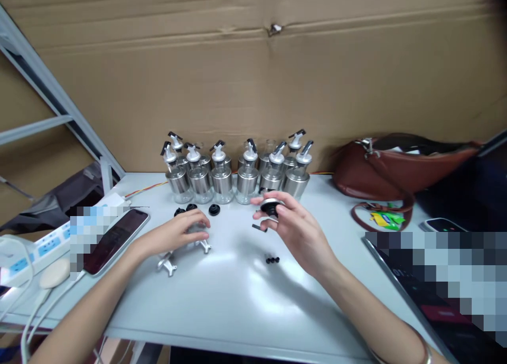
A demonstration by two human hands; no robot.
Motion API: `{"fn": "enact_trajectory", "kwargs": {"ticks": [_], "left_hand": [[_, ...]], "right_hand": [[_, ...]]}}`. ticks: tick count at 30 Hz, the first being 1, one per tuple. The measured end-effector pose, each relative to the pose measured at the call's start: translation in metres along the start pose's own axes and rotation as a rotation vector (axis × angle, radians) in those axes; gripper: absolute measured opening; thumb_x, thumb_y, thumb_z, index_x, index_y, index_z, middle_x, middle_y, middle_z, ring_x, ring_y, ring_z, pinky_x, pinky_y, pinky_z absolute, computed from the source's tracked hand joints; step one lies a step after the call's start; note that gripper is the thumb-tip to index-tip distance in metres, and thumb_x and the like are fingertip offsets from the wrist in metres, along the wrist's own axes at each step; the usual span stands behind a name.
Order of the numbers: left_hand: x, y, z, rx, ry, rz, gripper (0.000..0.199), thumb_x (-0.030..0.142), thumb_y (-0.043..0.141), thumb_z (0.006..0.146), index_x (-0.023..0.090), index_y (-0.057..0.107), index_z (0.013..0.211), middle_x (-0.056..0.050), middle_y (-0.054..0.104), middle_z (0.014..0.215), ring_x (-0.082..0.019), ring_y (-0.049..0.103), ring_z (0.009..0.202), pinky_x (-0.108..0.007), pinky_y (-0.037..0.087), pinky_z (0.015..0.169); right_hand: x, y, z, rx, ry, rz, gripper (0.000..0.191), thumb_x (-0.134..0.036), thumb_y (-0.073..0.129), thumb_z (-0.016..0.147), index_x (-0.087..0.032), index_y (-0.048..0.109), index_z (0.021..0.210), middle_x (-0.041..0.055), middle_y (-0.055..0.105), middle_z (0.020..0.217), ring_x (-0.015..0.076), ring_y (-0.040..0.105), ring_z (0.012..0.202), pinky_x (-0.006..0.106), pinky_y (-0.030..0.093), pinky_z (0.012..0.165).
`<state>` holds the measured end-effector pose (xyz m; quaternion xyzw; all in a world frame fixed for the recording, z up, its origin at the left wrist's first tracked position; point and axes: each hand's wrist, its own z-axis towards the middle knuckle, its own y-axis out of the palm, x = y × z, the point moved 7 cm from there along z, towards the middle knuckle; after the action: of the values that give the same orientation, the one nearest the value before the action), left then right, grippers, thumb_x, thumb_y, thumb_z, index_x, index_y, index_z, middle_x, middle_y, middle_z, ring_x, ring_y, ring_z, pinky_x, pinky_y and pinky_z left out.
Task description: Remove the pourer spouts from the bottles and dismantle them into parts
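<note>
In my right hand (303, 229) is a round black stopper (271, 207) with a silver rim, pinched between thumb and fingers above the table. My left hand (180, 231) is low over a group of silver-white spout pieces (203, 246), its thumb and fingers apart; the hand partly covers them. Another pale spout piece (168, 266) lies nearer me. Just beyond the left hand are black round stoppers (214, 210). Small black cylindrical parts (272, 260) stand below my right hand, and a thin dark strip (259, 227) lies beside its fingers.
Glass bottles with steel sleeves and lever spouts (223, 182) line the back, before a cardboard wall (237, 78). To the left are a phone (119, 237) and a power strip (43, 248). On the right sit a brown bag (412, 168), colourful packets (388, 220) and a dark-screened device (412, 285).
</note>
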<state>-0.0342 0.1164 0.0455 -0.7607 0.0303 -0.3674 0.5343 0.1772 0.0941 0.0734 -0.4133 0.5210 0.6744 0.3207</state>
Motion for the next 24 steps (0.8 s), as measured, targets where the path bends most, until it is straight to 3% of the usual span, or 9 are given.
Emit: {"fn": "enact_trajectory", "kwargs": {"ticks": [3, 8, 11, 14, 16, 18, 20, 24], "left_hand": [[0.010, -0.003, 0.001, 0.003, 0.034, 0.015, 0.023, 0.039, 0.044, 0.094, 0.020, 0.057, 0.098, -0.004, 0.057, 0.105, -0.018, 0.057, 0.095, -0.030, 0.044, 0.086], [0.037, 0.002, -0.001, 0.007, 0.103, 0.039, 0.019, 0.035, 0.044, 0.095, 0.022, 0.057, 0.101, -0.004, 0.058, 0.106, -0.018, 0.058, 0.097, -0.032, 0.046, 0.087], [0.067, 0.024, -0.007, 0.045, 0.279, 0.068, 0.015, 0.026, 0.044, 0.095, 0.022, 0.055, 0.105, -0.007, 0.056, 0.117, -0.019, 0.056, 0.107, -0.034, 0.047, 0.092], [0.100, 0.062, -0.018, 0.041, 0.554, 0.115, 0.024, 0.025, 0.053, 0.090, 0.020, 0.051, 0.114, -0.012, 0.057, 0.120, -0.024, 0.054, 0.114, -0.040, 0.047, 0.096], [0.112, 0.088, -0.025, -0.020, 0.708, 0.130, 0.030, 0.032, 0.058, 0.087, 0.019, 0.052, 0.114, -0.014, 0.058, 0.122, -0.027, 0.053, 0.117, -0.042, 0.047, 0.097], [0.115, 0.105, -0.027, -0.086, 0.764, 0.138, 0.032, 0.034, 0.058, 0.088, 0.018, 0.053, 0.115, -0.015, 0.058, 0.126, -0.028, 0.049, 0.125, -0.043, 0.045, 0.102], [0.111, 0.110, -0.026, -0.110, 0.740, 0.131, 0.033, 0.034, 0.056, 0.088, 0.018, 0.053, 0.117, -0.016, 0.057, 0.130, -0.029, 0.044, 0.131, -0.043, 0.043, 0.105], [0.108, 0.103, -0.023, -0.098, 0.691, 0.126, 0.032, 0.035, 0.054, 0.090, 0.018, 0.055, 0.118, -0.017, 0.057, 0.130, -0.028, 0.047, 0.129, -0.042, 0.044, 0.105]], "right_hand": [[-0.022, -0.013, 0.000, 0.097, -0.143, -0.104, 0.028, -0.029, 0.061, 0.080, -0.028, 0.061, 0.108, 0.0057, 0.065, 0.114, 0.0217, 0.064, 0.091, 0.037, 0.050, 0.076], [-0.085, -0.044, 0.005, 0.395, -0.550, -0.466, 0.032, -0.030, 0.059, 0.084, -0.032, 0.054, 0.116, 0.0049, 0.060, 0.120, 0.0236, 0.060, 0.104, 0.042, 0.048, 0.089], [-0.120, -0.055, 0.023, 0.499, -0.685, -0.651, 0.043, -0.031, 0.056, 0.084, -0.032, 0.045, 0.125, 0.0083, 0.054, 0.127, 0.0260, 0.059, 0.107, 0.043, 0.047, 0.089], [-0.148, -0.039, 0.056, 0.424, -0.748, -0.944, 0.046, -0.021, 0.056, 0.081, -0.025, 0.045, 0.126, 0.0097, 0.057, 0.120, 0.0227, 0.063, 0.096, 0.040, 0.048, 0.088], [-0.154, -0.019, 0.088, 0.282, -0.693, -1.229, 0.044, -0.013, 0.059, 0.077, -0.020, 0.052, 0.119, 0.0100, 0.061, 0.113, 0.0211, 0.063, 0.088, 0.038, 0.047, 0.086], [-0.151, -0.003, 0.121, 0.148, -0.578, -1.510, 0.043, -0.007, 0.062, 0.072, -0.016, 0.057, 0.113, 0.0108, 0.064, 0.102, 0.0239, 0.062, 0.090, 0.041, 0.045, 0.087], [-0.141, 0.002, 0.154, 0.026, -0.411, -1.684, 0.043, -0.006, 0.066, 0.068, -0.017, 0.061, 0.109, 0.0109, 0.064, 0.098, 0.0278, 0.060, 0.097, 0.043, 0.045, 0.086], [-0.123, -0.007, 0.202, -0.038, -0.235, -1.734, 0.036, -0.002, 0.080, 0.045, -0.018, 0.067, 0.075, 0.0053, 0.063, 0.074, 0.0293, 0.062, 0.085, 0.043, 0.047, 0.075]]}}
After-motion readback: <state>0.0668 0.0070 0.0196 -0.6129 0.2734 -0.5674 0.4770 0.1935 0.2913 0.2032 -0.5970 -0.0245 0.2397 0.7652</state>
